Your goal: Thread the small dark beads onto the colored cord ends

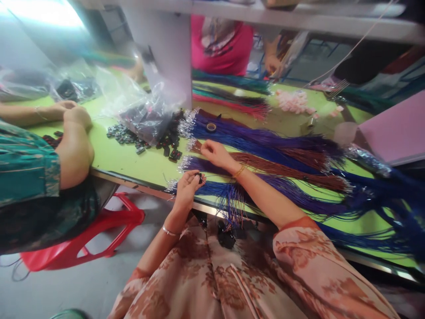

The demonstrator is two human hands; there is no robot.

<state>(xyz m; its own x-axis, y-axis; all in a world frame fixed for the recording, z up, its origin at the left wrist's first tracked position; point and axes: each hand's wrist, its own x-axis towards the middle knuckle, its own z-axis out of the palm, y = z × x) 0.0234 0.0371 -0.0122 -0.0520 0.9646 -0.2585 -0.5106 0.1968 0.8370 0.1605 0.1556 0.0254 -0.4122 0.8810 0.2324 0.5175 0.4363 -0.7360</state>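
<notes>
A small black connector (199,178) is pinched in the fingers of my left hand (186,189), close to the table's front edge. My right hand (216,155) is closed at the terminal end of a bundle of brown wires (265,165); its fingertips hide what is between them. Purple wires (212,166) with silvery metal ends lie between my two hands. Blue wires (212,188) run along the front edge beside my left hand. Behind my right hand is another blue and purple bundle (239,133) with a roll of tape (210,127) on it.
Loose black connectors (128,136) and a clear plastic bag (146,117) lie to the left. A co-worker's arm (75,146) rests beyond, over a red stool (113,226). Pale pink pieces (292,101) lie across the table. Overhead runs a shelf (299,20).
</notes>
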